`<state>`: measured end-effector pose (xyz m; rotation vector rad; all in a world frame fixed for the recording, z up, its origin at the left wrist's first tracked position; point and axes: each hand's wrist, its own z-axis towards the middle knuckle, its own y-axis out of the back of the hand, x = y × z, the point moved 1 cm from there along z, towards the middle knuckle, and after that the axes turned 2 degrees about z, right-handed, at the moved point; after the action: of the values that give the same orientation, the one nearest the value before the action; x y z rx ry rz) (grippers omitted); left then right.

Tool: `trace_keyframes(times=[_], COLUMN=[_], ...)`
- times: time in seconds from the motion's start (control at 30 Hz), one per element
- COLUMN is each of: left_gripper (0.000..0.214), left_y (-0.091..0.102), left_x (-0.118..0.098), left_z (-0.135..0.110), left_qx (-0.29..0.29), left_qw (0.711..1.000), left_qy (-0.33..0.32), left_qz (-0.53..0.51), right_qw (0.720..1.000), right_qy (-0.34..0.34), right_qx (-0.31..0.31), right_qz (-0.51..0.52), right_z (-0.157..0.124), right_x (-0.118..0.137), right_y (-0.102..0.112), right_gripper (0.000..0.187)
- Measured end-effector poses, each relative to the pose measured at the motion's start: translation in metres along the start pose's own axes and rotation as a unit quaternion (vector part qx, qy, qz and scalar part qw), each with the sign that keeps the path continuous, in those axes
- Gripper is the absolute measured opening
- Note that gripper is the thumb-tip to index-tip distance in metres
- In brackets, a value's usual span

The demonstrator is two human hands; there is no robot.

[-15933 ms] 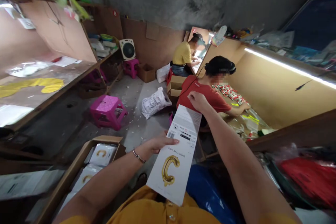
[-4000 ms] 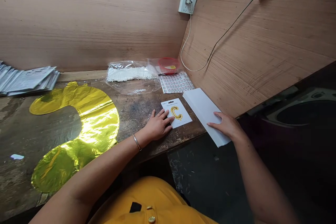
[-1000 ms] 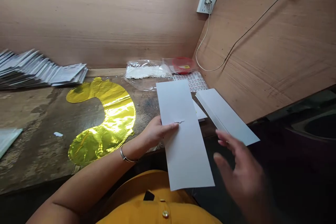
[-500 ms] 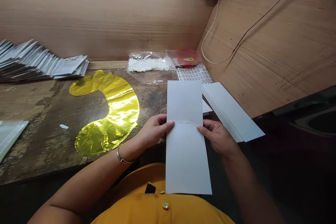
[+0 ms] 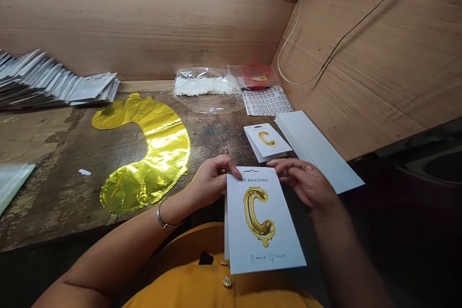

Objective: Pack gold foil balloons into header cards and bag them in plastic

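Observation:
A printed card [image 5: 292,240], folded over and reading "FOIL BALLOONS" with a gold letter C, is held upright before my waist. My left hand [image 5: 212,179] pinches its upper left corner, thumb across the front. At the upper right corner, my right hand [image 5: 305,180] has its bent fingers on the folded top edge; its thumb is partly hidden. Left of the hands, a flat gold foil balloon [image 5: 169,147] shaped like a C lies on the table. A second folded card [image 5: 258,134] with the same print rests beyond my right hand.
Blank-side-up white cards [image 5: 321,154] are stacked at the right. Toward the back lie a bag of white sticks [image 5: 204,86], a red basket [image 5: 258,76] and a printed sticker sheet [image 5: 269,101]. Packets [image 5: 54,82] lean in a row at left, with clear sleeves [image 5: 14,180] nearer.
The card, laid open with its blank side up half a second ago, is folded at the middle with its printed front showing. My right hand has moved up to the fold.

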<state>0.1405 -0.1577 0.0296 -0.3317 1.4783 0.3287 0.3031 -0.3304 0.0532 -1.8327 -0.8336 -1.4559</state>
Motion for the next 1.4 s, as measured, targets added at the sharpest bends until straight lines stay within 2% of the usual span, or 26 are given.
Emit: trace_keyframes(times=[0.07,0.1,0.17,0.23,0.3,0.37,0.47,0.53,0.6,0.7,0.77,0.83,0.9,1.07,1.23,1.3,1.4], left_gripper=[0.008,0.009,0.008,0.011,0.028,0.035,0.031,0.035,0.038,0.033,0.033,0.031,0.030,0.029,0.024,0.025,0.028], left_y=[-0.001,-0.001,-0.001,0.001,0.003,0.005,0.003,-0.002,-0.008,-0.019,-0.024,-0.027,-0.027,-0.025,-0.021,-0.020,-0.021], left_x=[-0.001,0.000,0.001,0.002,0.001,-0.001,-0.006,-0.008,-0.006,0.004,0.013,0.019,0.022,0.014,0.006,0.006,0.007], left_z=[-0.002,-0.002,-0.003,-0.002,0.000,0.002,0.003,0.002,-0.002,-0.011,-0.017,-0.020,-0.020,-0.015,-0.014,-0.014,-0.013], left_qx=[-0.020,-0.022,-0.014,0.014,0.051,0.076,0.058,0.036,0.023,0.053,0.077,0.075,0.078,0.127,0.168,0.183,0.201], left_qw=[0.993,0.988,0.986,0.996,0.999,0.996,0.992,0.990,0.995,0.997,0.995,0.995,0.995,0.990,0.982,0.980,0.977], left_qy=[-0.083,-0.112,-0.125,-0.074,0.003,0.049,0.045,0.038,0.045,0.057,0.060,0.061,0.060,0.051,0.021,0.023,0.032], left_qz=[0.081,0.104,0.107,0.056,-0.011,-0.013,0.103,0.131,0.089,-0.002,-0.017,0.004,0.026,0.045,0.081,0.074,0.061], right_qw=[0.999,0.998,0.994,0.993,0.994,0.988,0.974,0.974,0.978,0.977,0.965,0.945,0.925,0.902,0.885,0.891,0.917], right_qy=[-0.019,-0.035,-0.058,-0.048,-0.017,0.019,0.061,0.063,0.060,0.079,0.092,0.106,0.119,0.102,0.105,0.094,0.048], right_qx=[-0.013,0.001,0.041,0.038,0.004,-0.010,0.000,0.004,-0.004,-0.037,-0.048,-0.046,-0.022,0.105,0.083,0.085,0.145], right_qz=[-0.023,-0.045,-0.088,-0.104,-0.112,-0.151,-0.216,-0.217,-0.197,-0.196,-0.241,-0.308,-0.361,-0.406,-0.446,-0.436,-0.369], right_z=[0.004,0.006,0.005,0.002,-0.004,-0.009,-0.014,-0.016,-0.017,-0.019,-0.021,-0.021,-0.021,-0.022,-0.026,-0.025,-0.021], right_x=[0.001,0.000,-0.002,-0.003,-0.003,-0.001,0.000,-0.001,-0.003,-0.007,-0.007,-0.003,0.005,0.029,0.030,0.028,0.024], right_y=[0.001,0.000,-0.003,-0.006,-0.008,-0.010,-0.017,-0.020,-0.020,-0.016,-0.013,-0.011,-0.012,-0.023,-0.027,-0.024,-0.020], right_gripper=[0.032,0.035,0.033,0.033,0.032,0.030,0.027,0.027,0.028,0.029,0.028,0.024,0.024,0.015,0.011,0.006,0.002])
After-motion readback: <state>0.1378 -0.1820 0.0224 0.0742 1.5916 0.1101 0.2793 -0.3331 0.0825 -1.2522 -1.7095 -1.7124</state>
